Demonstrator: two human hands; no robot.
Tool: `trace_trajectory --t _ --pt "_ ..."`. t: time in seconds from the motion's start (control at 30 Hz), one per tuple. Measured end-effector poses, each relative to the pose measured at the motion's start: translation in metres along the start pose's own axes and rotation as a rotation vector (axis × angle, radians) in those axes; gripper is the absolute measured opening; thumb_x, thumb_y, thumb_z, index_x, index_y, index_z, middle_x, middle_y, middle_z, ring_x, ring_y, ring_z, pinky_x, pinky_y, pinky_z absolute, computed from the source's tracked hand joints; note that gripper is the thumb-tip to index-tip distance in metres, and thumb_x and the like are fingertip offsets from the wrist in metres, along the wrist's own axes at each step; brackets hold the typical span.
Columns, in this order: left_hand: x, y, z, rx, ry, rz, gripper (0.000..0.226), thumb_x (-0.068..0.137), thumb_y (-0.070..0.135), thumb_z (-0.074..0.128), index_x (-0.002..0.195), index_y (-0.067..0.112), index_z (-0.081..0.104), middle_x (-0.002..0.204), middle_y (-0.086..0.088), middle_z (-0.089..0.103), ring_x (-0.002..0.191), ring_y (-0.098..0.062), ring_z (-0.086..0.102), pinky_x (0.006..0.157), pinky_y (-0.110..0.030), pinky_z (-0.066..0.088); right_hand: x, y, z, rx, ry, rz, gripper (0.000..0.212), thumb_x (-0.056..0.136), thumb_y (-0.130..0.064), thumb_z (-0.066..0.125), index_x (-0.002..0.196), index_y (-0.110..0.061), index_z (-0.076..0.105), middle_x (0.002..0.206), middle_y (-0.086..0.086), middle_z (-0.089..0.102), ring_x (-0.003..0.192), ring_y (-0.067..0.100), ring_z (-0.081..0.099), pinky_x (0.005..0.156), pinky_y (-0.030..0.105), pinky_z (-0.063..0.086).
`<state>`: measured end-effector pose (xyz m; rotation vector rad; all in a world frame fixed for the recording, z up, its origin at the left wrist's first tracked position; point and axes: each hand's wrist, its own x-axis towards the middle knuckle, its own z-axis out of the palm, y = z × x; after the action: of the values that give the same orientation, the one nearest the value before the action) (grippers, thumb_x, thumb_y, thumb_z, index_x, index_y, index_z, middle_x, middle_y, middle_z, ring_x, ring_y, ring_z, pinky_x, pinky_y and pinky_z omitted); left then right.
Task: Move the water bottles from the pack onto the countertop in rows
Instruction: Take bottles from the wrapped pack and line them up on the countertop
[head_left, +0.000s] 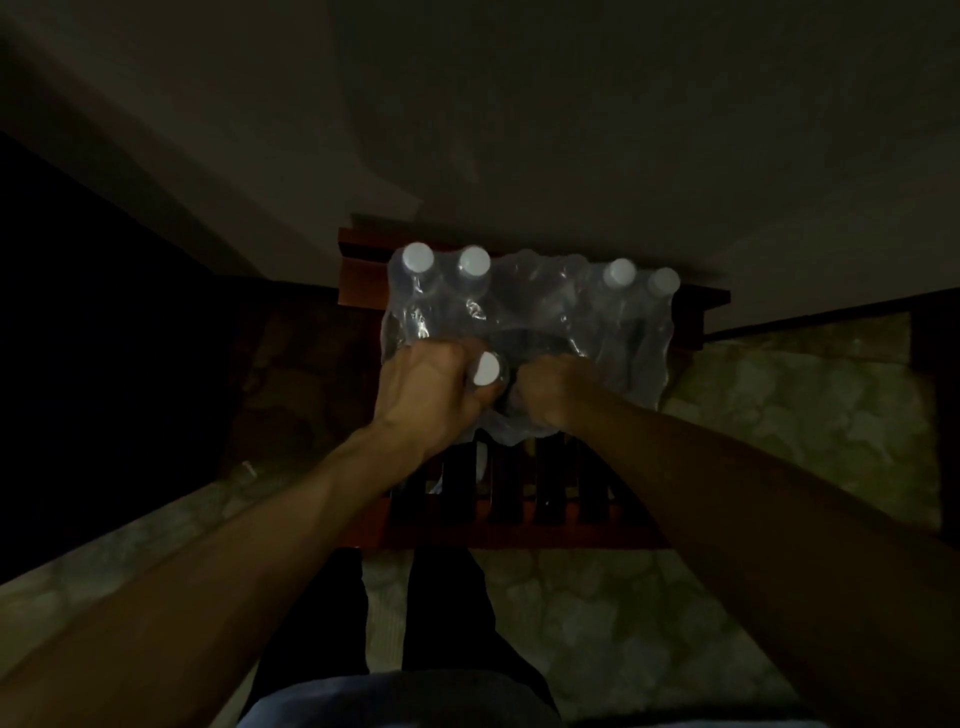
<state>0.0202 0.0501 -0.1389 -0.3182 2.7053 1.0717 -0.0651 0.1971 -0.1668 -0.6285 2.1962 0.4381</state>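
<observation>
left hand (426, 384) mid-frame, fingers clamped on bottle (487, 368), white cap up | right hand (550, 387) fisted in wrap of pack (524, 332) | pack on slatted wooden stand (519, 499), centre; clear crumpled film, four white caps along far edge | pale wall just behind pack | stone floor (779, 415) open at right | dim

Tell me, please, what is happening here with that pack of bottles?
A person is pulling a white-capped clear plastic water bottle out of a torn clear plastic shrink-wrapped pack resting on a dark red wooden slatted stand. The left hand grips the bottle; the right hand clutches the wrap. Four capped bottles remain visible at the back.
</observation>
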Motion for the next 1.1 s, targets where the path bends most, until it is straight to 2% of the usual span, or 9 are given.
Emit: trace_trajectory --t 0.13,0.27,0.4,0.5,0.63,0.73,0.87,1.03,1.1 --pt "0.002 0.016 -0.015 -0.132 0.025 -0.010 0.021 0.086 0.031 0.072 0.104 0.022 0.069 0.098 0.006 0.071 0.081 -0.003 0.058 0.062 -0.009 0.037 -0.017 0.001 0.007 0.399 0.115 0.151 0.033 0.092 -0.029 0.056 0.118 -0.008 0.058 0.125 0.015 0.060 0.114 0.031 0.058 0.097 0.044 0.047" --pt "0.011 0.040 -0.042 -0.249 0.047 0.023 0.021 0.084 0.029 0.072 0.101 0.017 0.072 0.092 0.002 0.074 0.081 -0.011 0.066 0.070 -0.027 0.054 -0.036 -0.008 -0.009 0.704 0.298 0.244 0.039 0.092 -0.037 0.055 0.122 -0.013 0.054 0.123 0.012 0.061 0.113 0.030 0.058 0.097 0.044 0.047" --pt "0.011 0.059 -0.072 -0.280 0.047 0.073 0.024 0.084 0.026 0.073 0.105 0.016 0.073 0.096 -0.002 0.074 0.088 -0.015 0.067 0.077 -0.032 0.055 -0.068 -0.002 -0.042 0.736 0.473 0.285 0.037 0.091 -0.038 0.053 0.118 -0.013 0.054 0.110 0.011 0.064 0.102 0.032 0.061 0.082 0.038 0.048" --pt "0.006 0.071 -0.095 -0.336 0.042 0.119 0.024 0.080 0.026 0.078 0.101 0.014 0.075 0.090 -0.002 0.075 0.084 -0.017 0.070 0.076 -0.034 0.057 -0.102 0.006 -0.068 0.759 0.566 0.308 0.037 0.091 -0.039 0.053 0.119 -0.014 0.051 0.114 0.013 0.062 0.104 0.034 0.060 0.074 0.033 0.042" --pt "0.002 0.097 -0.132 -0.416 -0.025 0.171 0.026 0.074 0.026 0.083 0.096 0.016 0.076 0.085 0.000 0.075 0.083 -0.015 0.071 0.077 -0.034 0.058 -0.153 0.014 -0.108 0.706 0.729 0.360 0.036 0.091 -0.047 0.050 0.106 -0.014 0.048 0.104 0.013 0.064 0.094 0.034 0.062 0.078 0.041 0.052" --pt "-0.006 0.121 -0.164 -0.475 -0.026 0.259 0.019 0.073 0.024 0.083 0.089 0.019 0.075 0.077 0.003 0.073 0.070 -0.007 0.066 0.065 -0.031 0.055 -0.188 0.012 -0.137 0.736 0.821 0.350 0.035 0.088 -0.048 0.052 0.104 -0.017 0.048 0.103 0.011 0.064 0.092 0.032 0.062 0.080 0.048 0.053" --pt "-0.030 0.145 -0.207 -0.511 0.000 0.352 0.020 0.074 0.031 0.083 0.087 0.019 0.074 0.075 0.003 0.071 0.070 -0.011 0.067 0.065 -0.030 0.056 -0.233 0.000 -0.166 0.819 1.029 0.344 0.030 0.081 -0.044 0.058 0.095 -0.019 0.049 0.091 0.005 0.063 0.081 0.027 0.061 0.070 0.047 0.055" --pt "-0.061 0.162 -0.268 -0.522 -0.019 0.456 0.023 0.074 0.031 0.082 0.093 0.019 0.075 0.089 0.002 0.075 0.086 -0.012 0.071 0.077 -0.030 0.057 -0.293 -0.015 -0.194 0.880 1.345 0.255 0.027 0.077 -0.044 0.065 0.076 -0.026 0.045 0.067 -0.009 0.056 0.061 0.005 0.053 0.050 0.027 0.040" --pt "-0.075 0.167 -0.295 -0.491 -0.041 0.507 0.021 0.075 0.033 0.082 0.092 0.022 0.075 0.092 0.003 0.076 0.089 -0.013 0.071 0.081 -0.031 0.057 -0.318 -0.021 -0.206 0.886 1.435 0.222 0.029 0.076 -0.043 0.067 0.073 -0.024 0.046 0.064 -0.008 0.055 0.058 0.006 0.051 0.048 0.027 0.039"
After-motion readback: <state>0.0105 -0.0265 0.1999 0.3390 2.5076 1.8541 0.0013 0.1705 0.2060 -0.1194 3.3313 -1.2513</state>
